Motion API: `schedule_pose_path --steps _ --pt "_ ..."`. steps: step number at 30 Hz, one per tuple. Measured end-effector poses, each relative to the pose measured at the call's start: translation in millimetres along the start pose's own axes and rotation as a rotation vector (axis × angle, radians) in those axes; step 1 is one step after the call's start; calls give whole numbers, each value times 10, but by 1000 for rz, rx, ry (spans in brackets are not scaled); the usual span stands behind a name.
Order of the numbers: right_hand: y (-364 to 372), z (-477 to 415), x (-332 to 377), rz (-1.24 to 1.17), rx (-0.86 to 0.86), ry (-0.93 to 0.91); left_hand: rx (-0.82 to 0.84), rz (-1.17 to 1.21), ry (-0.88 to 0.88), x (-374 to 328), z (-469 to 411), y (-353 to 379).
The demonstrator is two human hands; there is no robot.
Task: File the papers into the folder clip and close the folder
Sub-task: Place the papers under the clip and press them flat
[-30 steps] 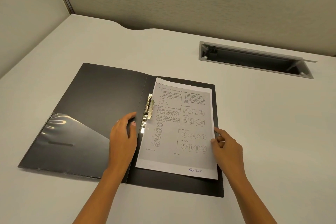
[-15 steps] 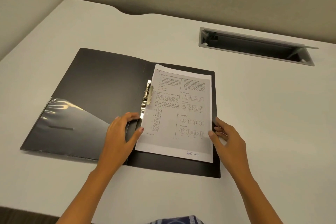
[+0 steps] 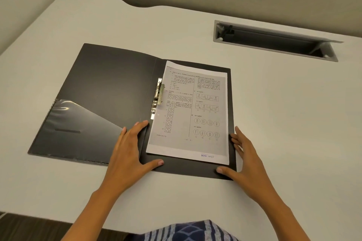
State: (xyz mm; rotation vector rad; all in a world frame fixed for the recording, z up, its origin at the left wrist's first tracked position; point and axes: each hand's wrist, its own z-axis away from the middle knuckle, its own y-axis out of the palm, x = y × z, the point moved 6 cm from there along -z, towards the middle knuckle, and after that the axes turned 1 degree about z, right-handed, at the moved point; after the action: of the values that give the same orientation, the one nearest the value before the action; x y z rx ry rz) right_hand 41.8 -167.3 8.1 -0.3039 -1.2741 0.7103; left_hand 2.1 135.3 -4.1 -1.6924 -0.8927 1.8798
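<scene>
**Inspector A:** We record the folder (image 3: 109, 92) lying open on the tabletop (image 3: 274, 123), spread across the middle and left of the frame. The papers (image 3: 195, 107) rest on its right-hand half, their left margin tucked under the metal clip (image 3: 158, 98) at the spine. The clip lever appears pressed flat over the margin, though we cannot confirm it has latched.

**Inspector B:** And the hands?

**Inspector A:** Both are spread flat and grip nothing. The left hand (image 3: 129, 148) lies at lower centre, fingers on the left cover beside the spine, thumb on the folder's near edge. The right hand (image 3: 244, 154) lies at lower right, fingers along the right edge of the folder and thumb at its near corner.

**Inspector B:** Our judgement of the stage?

**Inspector A:** Filing looks done or nearly so; closing has not begun.

**Inspector B:** Risks from here?

**Inspector A:** First, the stack sits slightly skewed, its bottom edge slanting against the cover's edge. If the clip is not holding well, swinging the left cover over could drag the sheets further out of line or crease a corner. Second, the clear pocket (image 3: 82, 121) on the left cover may catch the clip lever as it comes across. Third, with only flat palms steadying it, the smooth folder could slide on the tabletop.
</scene>
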Motion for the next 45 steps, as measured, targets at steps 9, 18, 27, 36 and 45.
schedule_pose_path --steps 9,18,27,36,45 --pt "-13 19 6 32 -7 -30 -1 -14 4 -29 11 -5" --pt "-18 14 26 52 -17 -34 -37 -20 87 -110 -17 -41" --pt "-12 15 22 75 -22 -33 -52 -41 118 -115 -21 -50" --pt "-5 34 68 102 -18 -32 -48 -28 67 -37 0 -6" --pt "17 36 93 147 4 -51 -33 -40 49 6 6 24"
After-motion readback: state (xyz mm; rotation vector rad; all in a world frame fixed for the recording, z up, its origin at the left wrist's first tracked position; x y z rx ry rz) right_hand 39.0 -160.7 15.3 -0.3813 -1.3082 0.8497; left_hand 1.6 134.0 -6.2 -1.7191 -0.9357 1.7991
